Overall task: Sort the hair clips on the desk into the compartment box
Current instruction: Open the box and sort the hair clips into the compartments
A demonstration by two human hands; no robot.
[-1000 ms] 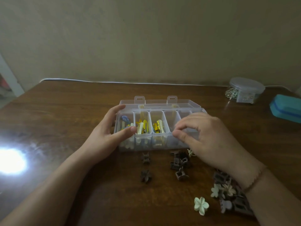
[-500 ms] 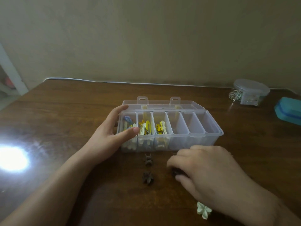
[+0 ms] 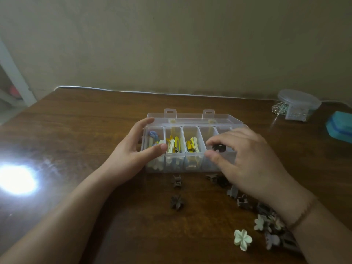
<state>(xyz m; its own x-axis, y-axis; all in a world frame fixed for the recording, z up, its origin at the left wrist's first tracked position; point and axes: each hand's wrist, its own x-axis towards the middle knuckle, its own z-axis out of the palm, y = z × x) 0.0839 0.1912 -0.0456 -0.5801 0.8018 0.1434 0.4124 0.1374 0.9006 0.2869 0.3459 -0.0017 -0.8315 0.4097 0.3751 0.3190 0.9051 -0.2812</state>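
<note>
— What sort of place is this?
— A room in a home, by the look of it: a dark wooden desk (image 3: 76,130) pushed against a plain beige wall (image 3: 171,44).
— Anything else?
— A white cable (image 3: 133,91) along the desk's far edge, and at two o'clock a small lidded plastic tub (image 3: 299,103) beside a teal case (image 3: 341,128).

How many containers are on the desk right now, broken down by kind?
Clear compartment box: 1
Round clear tub with lid: 1
Teal case: 1
Total: 3
</note>
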